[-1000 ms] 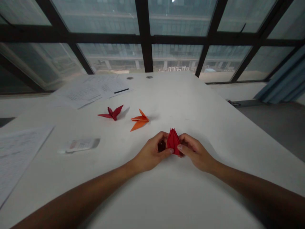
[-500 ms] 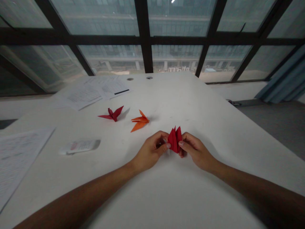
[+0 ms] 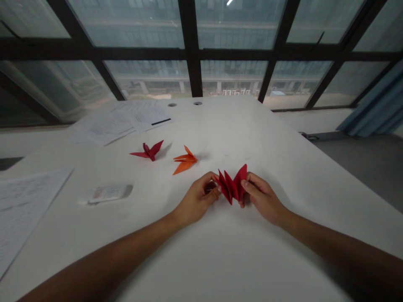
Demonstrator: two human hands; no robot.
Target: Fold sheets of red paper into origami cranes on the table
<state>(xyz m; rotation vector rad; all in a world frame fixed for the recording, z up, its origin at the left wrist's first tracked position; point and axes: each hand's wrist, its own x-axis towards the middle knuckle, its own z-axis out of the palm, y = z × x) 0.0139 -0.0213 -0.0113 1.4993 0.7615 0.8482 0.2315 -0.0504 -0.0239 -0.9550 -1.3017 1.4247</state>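
The red folded paper [image 3: 233, 184] sits near the middle of the white desk [image 3: 220, 260], held between both hands, with its lower point at or just above the surface. The left hand [image 3: 195, 203] has its fingers [image 3: 215, 193] closed in a pinch on the left flap. The right hand [image 3: 264, 199] pinches the right flap between thumb and forefinger. The flaps stand fanned apart, pointing up.

Just beyond the left hand lies an orange paper crane [image 3: 185, 159], and a dark red paper crane [image 3: 147, 150] lies further left; the two are apart from each other and from the hands. A white tube [image 3: 107, 193] lies flat, well left of the left hand. Printed sheets [image 3: 122, 119] lie at the far left corner, and another printed page [image 3: 22, 201] lies at the near left edge. Behind the desk is a black-framed window [image 3: 192, 50], with a blue curtain [image 3: 374, 109] at the right. Nothing lies between the hands and the paper.

A second ago the paper was one narrow closed point with the hands close around it. Now the flaps are spread wide and the right one is drawn out to the right. The cranes, tube and sheets lie where they did.
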